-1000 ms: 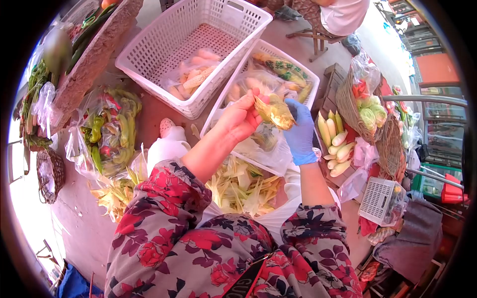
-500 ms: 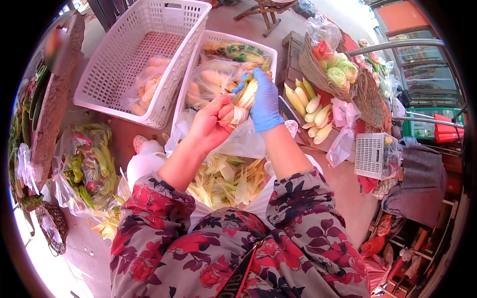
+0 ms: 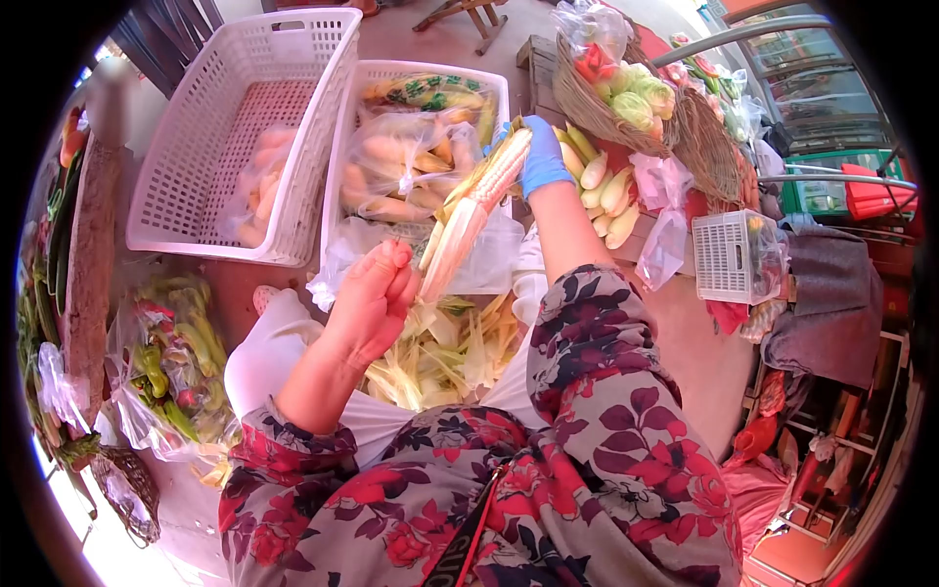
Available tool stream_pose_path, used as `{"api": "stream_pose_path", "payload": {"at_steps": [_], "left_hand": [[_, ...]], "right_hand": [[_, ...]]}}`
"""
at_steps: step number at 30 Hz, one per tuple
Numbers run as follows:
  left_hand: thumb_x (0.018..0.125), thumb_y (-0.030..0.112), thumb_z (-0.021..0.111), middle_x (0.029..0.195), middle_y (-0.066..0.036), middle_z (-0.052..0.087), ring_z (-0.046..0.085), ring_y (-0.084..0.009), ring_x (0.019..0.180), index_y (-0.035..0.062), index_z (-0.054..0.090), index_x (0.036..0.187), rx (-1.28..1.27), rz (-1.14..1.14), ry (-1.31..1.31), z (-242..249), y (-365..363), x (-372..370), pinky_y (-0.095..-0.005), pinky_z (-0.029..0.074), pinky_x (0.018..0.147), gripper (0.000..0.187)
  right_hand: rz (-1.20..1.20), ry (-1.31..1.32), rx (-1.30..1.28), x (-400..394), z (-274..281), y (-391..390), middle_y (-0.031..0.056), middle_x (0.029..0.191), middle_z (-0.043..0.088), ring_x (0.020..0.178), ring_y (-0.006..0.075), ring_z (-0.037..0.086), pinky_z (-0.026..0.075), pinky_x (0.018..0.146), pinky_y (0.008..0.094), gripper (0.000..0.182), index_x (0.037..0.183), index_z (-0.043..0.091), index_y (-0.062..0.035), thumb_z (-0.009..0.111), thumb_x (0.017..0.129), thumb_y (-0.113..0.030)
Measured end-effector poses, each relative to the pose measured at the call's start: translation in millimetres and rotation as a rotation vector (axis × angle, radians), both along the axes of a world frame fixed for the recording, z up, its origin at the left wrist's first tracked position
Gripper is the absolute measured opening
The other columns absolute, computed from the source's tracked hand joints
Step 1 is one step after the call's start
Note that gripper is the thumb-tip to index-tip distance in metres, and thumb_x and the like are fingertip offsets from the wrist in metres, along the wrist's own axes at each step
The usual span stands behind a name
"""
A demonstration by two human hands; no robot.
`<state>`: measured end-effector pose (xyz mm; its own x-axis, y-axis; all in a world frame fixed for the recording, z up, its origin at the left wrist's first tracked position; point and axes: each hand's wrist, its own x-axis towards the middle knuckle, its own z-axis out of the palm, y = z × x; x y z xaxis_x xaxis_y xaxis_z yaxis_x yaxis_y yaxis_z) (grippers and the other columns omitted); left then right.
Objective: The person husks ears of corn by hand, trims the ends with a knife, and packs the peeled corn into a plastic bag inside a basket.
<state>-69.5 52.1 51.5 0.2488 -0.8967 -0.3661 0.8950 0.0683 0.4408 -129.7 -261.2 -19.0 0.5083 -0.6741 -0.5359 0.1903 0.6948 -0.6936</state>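
— Centrally, where is the pale yellow ear of corn [image 3: 479, 201]?
— Slanted above the heap of stripped green husks [image 3: 445, 347]; the blue-gloved right hand [image 3: 541, 157] is closed on its tip, the bare left hand [image 3: 372, 303] pinches peeled husk at its base.
— Free room?
— Little: the white slotted plastic basket's rim [image 3: 333, 166] lies just beside.

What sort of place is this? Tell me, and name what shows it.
Most likely an outdoor produce stall or street market. White plastic baskets hold bagged corn, peeled ears lie laid out beside a woven basket of vegetables, and the hands, left hand and gloved right hand, strip a corn cob over a husk pile.
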Motion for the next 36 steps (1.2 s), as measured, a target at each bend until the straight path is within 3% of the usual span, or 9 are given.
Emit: {"api": "stream_pose_path", "payload": {"at_steps": [6, 9, 10, 13, 15, 21, 27, 32, 36], "left_hand": [[0.096, 0.025, 0.045, 0.053, 0.006, 0.026, 0.021, -0.0069, 0.049, 0.0085, 0.050, 0.082, 0.076, 0.012, -0.075, -9, 19, 7, -0.0215, 0.018, 0.045, 0.022], [0.096, 0.024, 0.044, 0.052, 0.007, 0.022, 0.019, -0.0068, 0.049, 0.0089, 0.049, 0.080, 0.177, -0.026, -0.089, -19, 18, 15, -0.0219, 0.015, 0.045, 0.023], [0.095, 0.029, 0.046, 0.059, 0.003, 0.036, 0.034, -0.0091, 0.054, 0.0067, 0.051, 0.091, 0.041, -0.109, -0.099, -45, 23, 30, -0.0208, 0.029, 0.051, 0.023], [0.087, 0.041, 0.057, 0.088, -0.004, 0.052, 0.050, -0.0102, 0.081, 0.0064, 0.048, 0.113, 0.226, 0.099, -0.788, -38, 1, 35, -0.0228, 0.041, 0.072, 0.044], [0.074, 0.040, 0.072, 0.107, -0.010, 0.051, 0.051, -0.0148, 0.098, 0.0028, 0.040, 0.122, 0.304, 0.169, -1.735, -35, -11, 39, -0.0303, 0.041, 0.086, 0.069], [0.071, 0.022, 0.074, 0.092, -0.005, 0.059, 0.055, -0.0134, 0.085, -0.0014, 0.053, 0.108, 0.086, -0.267, -0.683, -39, -39, 11, -0.0281, 0.044, 0.077, 0.049], [0.069, 0.008, 0.068, 0.087, -0.002, 0.060, 0.054, -0.0093, 0.075, 0.0011, 0.057, 0.101, 0.242, -0.003, -1.077, -53, -54, 3, -0.0263, 0.046, 0.070, 0.035], [0.069, 0.010, 0.068, 0.081, -0.009, 0.064, 0.057, -0.0103, 0.072, -0.0012, 0.057, 0.097, 0.229, 0.089, -1.298, -40, -50, -2, -0.0304, 0.048, 0.069, 0.033], [0.068, 0.012, 0.068, 0.076, -0.013, 0.063, 0.063, -0.0206, 0.070, 0.0002, 0.056, 0.094, 0.176, -0.217, -1.413, -25, -36, 3, -0.0326, 0.048, 0.068, 0.031]], "right_hand": [[-0.027, 0.035, -0.078, -9, -21, -35, 0.0147, 0.069, 0.054, 0.062, 0.0319, 0.054, 0.048, 0.062, 0.0467, 0.030, 0.081, 0.053, -0.0038, 0.050, 0.080, -0.033], [-0.053, 0.025, -0.146, 2, 27, -12, 0.0152, 0.068, 0.053, 0.060, 0.0321, 0.054, 0.049, 0.060, 0.0475, 0.028, 0.081, 0.052, -0.0041, 0.052, 0.080, -0.032], [-0.039, -0.002, -0.152, 8, 39, -7, 0.0149, 0.067, 0.053, 0.059, 0.0319, 0.054, 0.049, 0.059, 0.0473, 0.029, 0.081, 0.052, -0.0040, 0.052, 0.081, -0.033], [0.001, -0.020, -0.335, 21, 55, 16, 0.0132, 0.065, 0.053, 0.054, 0.0284, 0.055, 0.051, 0.057, 0.0426, 0.029, 0.081, 0.052, -0.0019, 0.054, 0.083, -0.031], [0.025, 0.009, -0.533, 30, 63, 42, 0.0125, 0.065, 0.054, 0.052, 0.0265, 0.055, 0.051, 0.056, 0.0403, 0.029, 0.081, 0.052, -0.0012, 0.055, 0.084, -0.029], [0.109, -0.238, -0.303, 27, 103, 102, 0.0070, 0.068, 0.056, 0.052, 0.0183, 0.058, 0.052, 0.049, 0.0333, 0.031, 0.088, 0.054, -0.0034, 0.063, 0.082, -0.033], [0.164, -0.142, -0.580, 24, 55, 143, 0.0065, 0.078, 0.056, 0.063, 0.0173, 0.058, 0.052, 0.057, 0.0298, 0.038, 0.104, 0.050, -0.0038, 0.066, 0.083, -0.030], [0.240, -0.098, -0.344, 20, 68, 146, 0.0054, 0.075, 0.058, 0.063, 0.0159, 0.059, 0.051, 0.058, 0.0277, 0.019, 0.092, 0.056, -0.0019, 0.063, 0.083, -0.017], [0.614, -0.044, -0.190, 12, 79, 128, 0.0063, 0.077, 0.059, 0.065, 0.0155, 0.059, 0.051, 0.059, 0.0265, 0.029, 0.096, 0.056, -0.0025, 0.065, 0.083, -0.027]]}}
